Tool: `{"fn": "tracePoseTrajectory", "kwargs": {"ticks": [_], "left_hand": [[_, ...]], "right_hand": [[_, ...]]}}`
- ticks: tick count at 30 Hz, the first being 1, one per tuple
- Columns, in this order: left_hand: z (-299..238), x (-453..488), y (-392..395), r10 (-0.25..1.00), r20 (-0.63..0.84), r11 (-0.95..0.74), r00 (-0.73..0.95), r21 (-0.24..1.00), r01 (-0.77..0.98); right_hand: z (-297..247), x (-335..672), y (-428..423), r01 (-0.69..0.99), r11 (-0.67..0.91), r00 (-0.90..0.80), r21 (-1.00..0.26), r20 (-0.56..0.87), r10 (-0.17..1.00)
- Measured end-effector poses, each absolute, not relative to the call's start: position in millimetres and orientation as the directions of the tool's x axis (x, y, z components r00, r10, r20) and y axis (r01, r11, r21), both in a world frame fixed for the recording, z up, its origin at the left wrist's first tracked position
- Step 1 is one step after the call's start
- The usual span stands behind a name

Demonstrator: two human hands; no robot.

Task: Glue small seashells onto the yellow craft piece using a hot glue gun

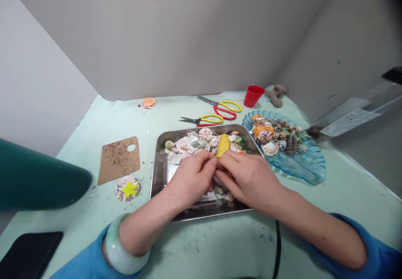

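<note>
Blue sleeves are framing the bottom edge, and a pale green bangle (125, 249) is circling the left wrist. Beside it, a thin black cable (277, 245) is running up toward the right forearm.

Both hands are hovering over a shallow rectangular steel tray (158, 174) of mixed seashells. The left hand (191, 178) and right hand (248, 178) are meeting fingertip to fingertip, the fingers of each bunched together. They are closing at the lower end of a yellow oblong piece (223, 144), which is sticking up just beyond them above the shells. I cannot tell whether either hand is actually gripping it.

Left of the tray, a round shell disc with a yellow star (127, 188) is lying near a brown cardboard piece with a hole (118, 160). To the right, a blue glass scalloped dish (301, 172) is holding more shells.

Farther back, yellow-handled scissors (204, 120) are lying just beyond the tray, with a red plastic cup (253, 95) standing near the wall.
</note>
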State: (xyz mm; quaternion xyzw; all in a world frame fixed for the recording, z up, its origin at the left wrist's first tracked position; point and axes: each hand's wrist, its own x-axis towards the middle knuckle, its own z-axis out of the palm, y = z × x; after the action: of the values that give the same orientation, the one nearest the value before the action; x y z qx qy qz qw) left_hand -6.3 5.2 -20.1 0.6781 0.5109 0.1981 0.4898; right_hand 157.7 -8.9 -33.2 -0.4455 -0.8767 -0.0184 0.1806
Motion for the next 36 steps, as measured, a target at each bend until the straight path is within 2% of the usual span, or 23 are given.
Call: {"fn": "tracePoseTrajectory", "kwargs": {"ticks": [36], "left_hand": [[-19.8,-5.2,4.6,0.882,-0.259,0.042,0.394,0.876,0.481]], "right_hand": [[-34.0,158.4,-9.3,0.785,0.605,-0.538,-0.134,0.335,0.773]]}}
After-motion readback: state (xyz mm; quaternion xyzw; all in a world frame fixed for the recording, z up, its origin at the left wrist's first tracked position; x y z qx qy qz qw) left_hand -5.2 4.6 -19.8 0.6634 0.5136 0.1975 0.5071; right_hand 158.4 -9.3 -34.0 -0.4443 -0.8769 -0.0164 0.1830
